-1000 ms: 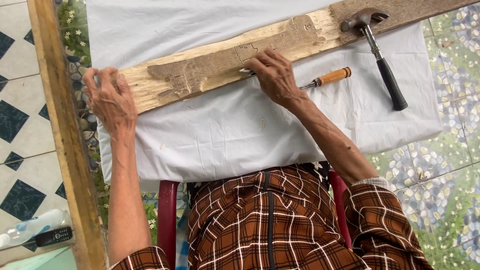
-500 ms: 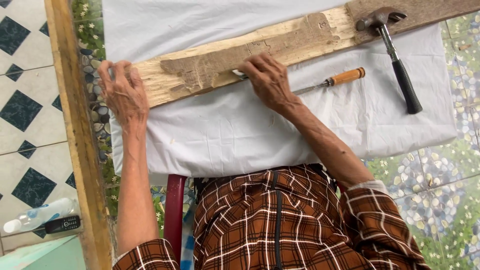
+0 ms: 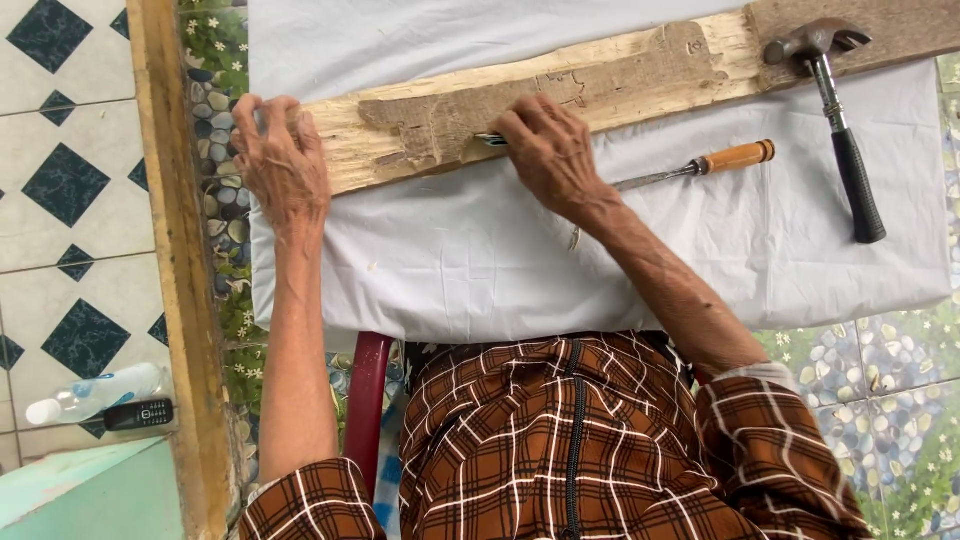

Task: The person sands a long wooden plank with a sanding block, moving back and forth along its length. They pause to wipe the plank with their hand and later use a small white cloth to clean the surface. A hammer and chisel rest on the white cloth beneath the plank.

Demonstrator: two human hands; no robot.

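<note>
A long rough wooden plank lies across a table covered with a white cloth. My left hand presses down on the plank's left end, fingers curled over it. My right hand is closed on a small metal tool whose tip sticks out to the left against the carved darker patch of the plank. A chisel with an orange wooden handle lies on the cloth just right of my right wrist. A hammer with a black grip rests partly on the plank's right part.
A tall wooden beam stands along the table's left side. On the tiled floor at lower left lie a plastic bottle and a black phone. A red chair edge shows below the table. Pebble-patterned flooring is at right.
The view has shifted so that everything sits further right and lower. My right hand has slid slightly left along the plank with its tool. The left hand keeps holding the plank's end.
</note>
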